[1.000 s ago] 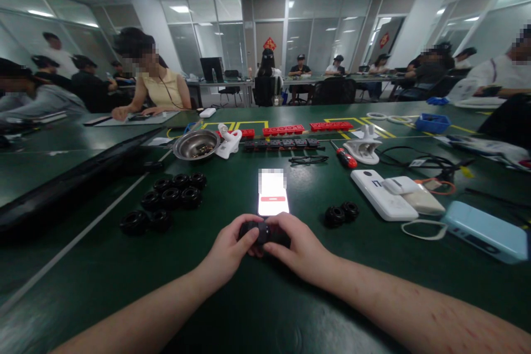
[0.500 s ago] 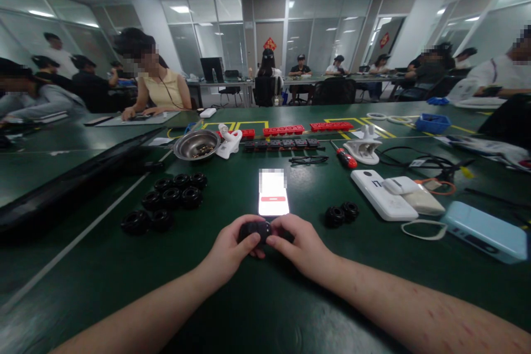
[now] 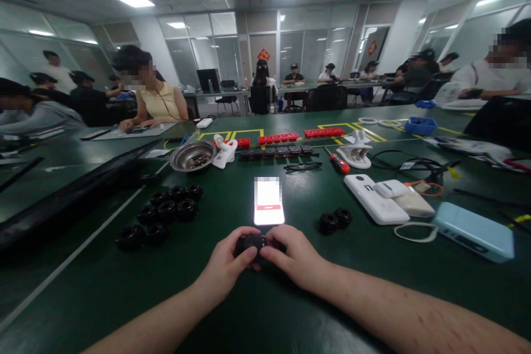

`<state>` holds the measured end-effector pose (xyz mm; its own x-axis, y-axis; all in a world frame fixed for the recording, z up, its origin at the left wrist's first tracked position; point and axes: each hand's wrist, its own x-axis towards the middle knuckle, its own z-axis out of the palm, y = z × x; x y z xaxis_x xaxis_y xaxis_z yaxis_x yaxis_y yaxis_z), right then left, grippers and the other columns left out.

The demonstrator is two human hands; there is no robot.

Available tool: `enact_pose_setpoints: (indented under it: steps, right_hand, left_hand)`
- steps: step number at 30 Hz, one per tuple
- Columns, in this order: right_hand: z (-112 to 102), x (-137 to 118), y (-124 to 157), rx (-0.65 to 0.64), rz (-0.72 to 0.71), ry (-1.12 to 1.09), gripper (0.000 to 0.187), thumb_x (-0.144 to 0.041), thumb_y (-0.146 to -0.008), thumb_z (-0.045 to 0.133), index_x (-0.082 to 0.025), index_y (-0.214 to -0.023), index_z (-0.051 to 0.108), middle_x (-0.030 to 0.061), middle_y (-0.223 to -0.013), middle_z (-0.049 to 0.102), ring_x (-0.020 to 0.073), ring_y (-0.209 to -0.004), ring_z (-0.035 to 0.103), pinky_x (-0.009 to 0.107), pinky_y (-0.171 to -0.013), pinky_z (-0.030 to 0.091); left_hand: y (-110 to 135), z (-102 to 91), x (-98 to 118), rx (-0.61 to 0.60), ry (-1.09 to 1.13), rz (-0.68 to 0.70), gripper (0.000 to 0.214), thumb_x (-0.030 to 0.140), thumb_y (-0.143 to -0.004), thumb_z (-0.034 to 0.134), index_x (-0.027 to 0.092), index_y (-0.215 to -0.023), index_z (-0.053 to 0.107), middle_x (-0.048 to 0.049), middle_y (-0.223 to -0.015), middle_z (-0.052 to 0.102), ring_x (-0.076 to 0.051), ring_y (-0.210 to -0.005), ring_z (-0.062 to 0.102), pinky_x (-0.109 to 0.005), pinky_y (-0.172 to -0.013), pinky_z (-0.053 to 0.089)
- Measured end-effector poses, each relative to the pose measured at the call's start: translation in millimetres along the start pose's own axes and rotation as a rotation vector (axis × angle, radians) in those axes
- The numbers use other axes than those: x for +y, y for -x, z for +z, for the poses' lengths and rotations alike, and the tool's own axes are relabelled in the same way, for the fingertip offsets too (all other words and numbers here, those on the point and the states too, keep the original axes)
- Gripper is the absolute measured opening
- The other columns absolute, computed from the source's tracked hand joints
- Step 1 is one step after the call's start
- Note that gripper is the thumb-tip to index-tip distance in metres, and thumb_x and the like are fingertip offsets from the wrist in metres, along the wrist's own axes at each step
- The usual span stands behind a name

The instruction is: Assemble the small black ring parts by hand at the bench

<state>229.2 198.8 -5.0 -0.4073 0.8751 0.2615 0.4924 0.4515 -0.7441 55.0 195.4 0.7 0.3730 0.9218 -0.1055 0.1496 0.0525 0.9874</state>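
Observation:
My left hand (image 3: 235, 255) is wrapped around the left side of a small black rounded part (image 3: 250, 242), thumb in front and fingers behind. At its right end, my right hand (image 3: 291, 250) pinches it with thumb and fingertips. The fingers partly hide the part, so its exact kind cannot be made out. Just beyond the hands lies a phone (image 3: 269, 207) with a lit screen. Several black ring-shaped wheels (image 3: 167, 210) are grouped to the left. A pair of similar black wheels (image 3: 329, 222) rests to the right.
Behind the phone lie a metal bowl (image 3: 192, 156) of small parts, a row of black modules (image 3: 277, 152), red strips (image 3: 277, 138) and a screwdriver (image 3: 340, 163). White devices (image 3: 375, 202) and a light-blue case (image 3: 475, 231) are at the right. Other people sit around the tables.
The view has tilted up and shifted slightly, so the scene sits lower and a little further left. Both hands still hold the black part, with little change in grip.

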Motion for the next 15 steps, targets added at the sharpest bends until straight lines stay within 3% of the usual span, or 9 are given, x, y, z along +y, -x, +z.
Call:
enact_pose_setpoints:
  steps: [1,5,9,12,15]
  right_hand:
    - [0,-2,1,0.018,0.003,-0.013,0.010,-0.024,-0.073,0.059,-0.016,-0.078,0.055,0.0000,-0.071,0.053,0.0144,-0.066,0.047,0.025,-0.060,0.036]
    - [1,-4,6,0.048,-0.010,-0.057,0.042,-0.020,-0.064,0.067,-0.020,-0.101,0.049,0.0026,-0.093,0.054,0.0182,-0.082,0.048,0.029,-0.071,0.037]
    - [3,5,4,0.059,0.008,0.004,0.014,-0.031,-0.077,0.053,-0.018,-0.081,0.054,0.0013,-0.075,0.054,0.0174,-0.071,0.047,0.029,-0.065,0.036]
    - [5,9,0,0.051,0.022,0.046,0.023,-0.033,-0.080,0.049,-0.016,-0.066,0.054,0.0009,-0.066,0.053,0.0163,-0.065,0.047,0.029,-0.062,0.035]
    - [4,5,1,0.056,0.019,0.009,0.011,-0.026,-0.073,0.058,-0.016,-0.078,0.056,0.0027,-0.075,0.056,0.0177,-0.072,0.049,0.029,-0.066,0.037]
  left_hand:
    - [-2,-0.5,-1,0.000,0.031,-0.007,0.037,0.042,-0.072,0.054,0.016,-0.097,0.050,-0.0018,-0.079,0.059,-0.015,-0.060,0.059,-0.027,-0.057,0.046]
    - [-5,-0.6,-5,0.007,0.055,-0.007,0.038,0.046,-0.069,0.056,0.016,-0.091,0.054,-0.0022,-0.077,0.059,-0.015,-0.061,0.057,-0.025,-0.053,0.044]
    - [-5,-0.5,-10,-0.018,0.074,0.045,0.035,0.045,-0.070,0.056,0.017,-0.092,0.053,-0.0001,-0.073,0.058,-0.012,-0.057,0.056,-0.023,-0.052,0.043]
    - [-7,-1.6,-15,-0.036,0.101,0.034,0.036,0.043,-0.070,0.058,0.017,-0.095,0.052,-0.0004,-0.073,0.058,-0.012,-0.057,0.056,-0.024,-0.054,0.043]
    - [-11,-2.3,-19,-0.055,0.149,0.049,0.039,0.044,-0.071,0.057,0.016,-0.098,0.051,-0.0034,-0.080,0.060,-0.013,-0.059,0.058,-0.024,-0.054,0.043]
